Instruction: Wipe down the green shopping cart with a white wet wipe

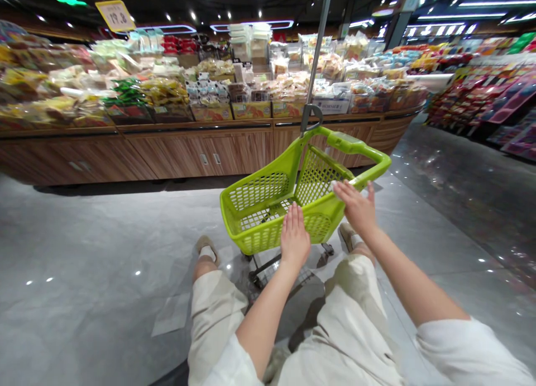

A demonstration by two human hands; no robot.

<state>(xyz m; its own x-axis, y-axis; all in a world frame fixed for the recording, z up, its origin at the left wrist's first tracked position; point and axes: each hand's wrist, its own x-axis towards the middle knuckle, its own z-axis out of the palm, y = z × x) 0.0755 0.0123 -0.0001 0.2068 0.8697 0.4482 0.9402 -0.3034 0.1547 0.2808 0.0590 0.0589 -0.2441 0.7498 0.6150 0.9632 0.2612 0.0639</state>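
Observation:
A lime-green plastic shopping cart (pixel 268 235) stands in front of me, its perforated basket holding nothing that I can see. My left hand (pixel 295 238) is at the near side of the basket, fingers stretched out and lying flat by the rim. Near the base of the cart's handle (pixel 372 171) is my right hand (pixel 358 206), palm down with fingers extended and the thumb apart. Neither hand is wrapped round anything. Whether the fingertips press on the plastic is hard to tell. A grey metal pole (pixel 319 51) rises behind the cart's handle end.
Behind the cart runs a wood-fronted display counter (pixel 167 151) heaped with packaged foods. A yellow-framed price sign (pixel 115 15) hangs at upper left. Shelves of red and pink packages (pixel 473 90) stand at right. Shiny grey floor (pixel 92 252) surrounds the cart; my feet flank it.

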